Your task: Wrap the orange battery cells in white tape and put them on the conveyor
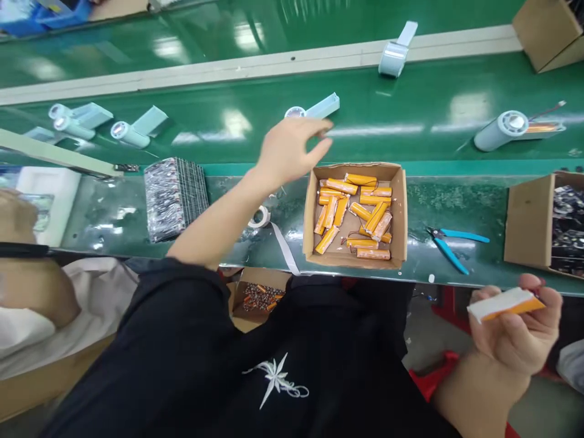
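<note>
My left hand point(292, 149) reaches over the green conveyor belt, thumb and forefinger apart with nothing visible between them. Just beyond it, partly hidden by the hand, lies a light-blue part with a round end and a flat arm point(323, 106). At the lower right, my right hand point(517, 334) grips an orange-wrapped battery pack point(506, 304) with a white strip along its upper face. Below my left hand stands a cardboard box point(400, 219) holding several more orange battery packs point(376, 216), some with white strips and thin wires.
A roll of white tape point(259, 217) trails a strip to the bench edge. Blue-handled cutters point(456, 243) lie right of the box. Stacked wrapped panels point(176, 198) stand left. A carton of dark parts point(529, 225) sits right. Another person's arm point(41, 286) shows at left.
</note>
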A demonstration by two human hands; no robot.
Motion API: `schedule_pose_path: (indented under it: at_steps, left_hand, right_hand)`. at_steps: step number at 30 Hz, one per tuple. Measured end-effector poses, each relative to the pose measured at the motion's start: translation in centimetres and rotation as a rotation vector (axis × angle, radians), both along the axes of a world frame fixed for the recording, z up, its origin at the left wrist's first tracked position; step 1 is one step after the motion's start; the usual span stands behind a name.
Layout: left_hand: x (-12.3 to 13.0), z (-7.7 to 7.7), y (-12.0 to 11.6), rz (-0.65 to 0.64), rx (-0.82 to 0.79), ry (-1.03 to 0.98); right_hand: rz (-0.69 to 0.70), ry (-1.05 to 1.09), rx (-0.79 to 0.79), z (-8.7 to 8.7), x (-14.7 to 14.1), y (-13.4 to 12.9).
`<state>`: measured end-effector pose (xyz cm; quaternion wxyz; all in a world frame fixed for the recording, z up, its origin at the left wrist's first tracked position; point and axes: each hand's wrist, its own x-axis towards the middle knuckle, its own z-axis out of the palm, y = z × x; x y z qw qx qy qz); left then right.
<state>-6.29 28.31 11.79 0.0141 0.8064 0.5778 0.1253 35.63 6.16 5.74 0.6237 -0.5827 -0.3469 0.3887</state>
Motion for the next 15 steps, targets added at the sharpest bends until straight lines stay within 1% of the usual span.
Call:
schedule_pose_path:
  at_steps: [1,3,4,5,6,7,8,10,13,15]
  left_hand:
    - [2.2,0.1,3.8,-0.037,-0.038,0.034]
    - [6.6,-0.4,10.9,-0.047,-0.068,0.066]
    - [8.7,-1.1,13.8,-0.037,-0.1,0.069]
    - [10.5,-1.8,16.3,-0.033,-0.154,0.069]
    - [12.1,-2.5,18.1,-0.037,-0.214,0.066]
    - [13.5,-3.2,19.5,-0.049,-0.269,0.064]
    - [14.6,-3.8,20.3,-0.067,-0.306,0.067]
    - [16.0,-4.8,20.8,-0.11,-0.314,0.085]
    - [16.4,-5.6,20.5,-0.161,-0.257,0.092]
    - [16.1,-5.7,20.7,-0.171,-0.209,0.066]
  right_hand:
    - [0.003,-0.01,-0.03,0.3,-0.1,0.4]
    - [0.001,-0.029,-0.052,0.4,-0.3,1.0]
    - [-0.004,-0.038,-0.045,0.3,-0.4,1.0]
    - [-0.009,-0.046,-0.03,0.0,-0.3,0.9]
    - [-0.014,-0.049,-0.016,-0.3,-0.1,0.6]
    - [-0.02,-0.049,-0.009,-0.8,0.2,0.0]
    - [-0.029,-0.045,-0.012,-1.2,0.8,-0.7]
    - [-0.053,-0.029,-0.049,-2.2,2.1,-2.4]
    - [-0.096,-0.016,-0.082,-3.0,3.9,-4.2]
    - [-0.099,-0.025,-0.066,-2.9,4.4,-4.1]
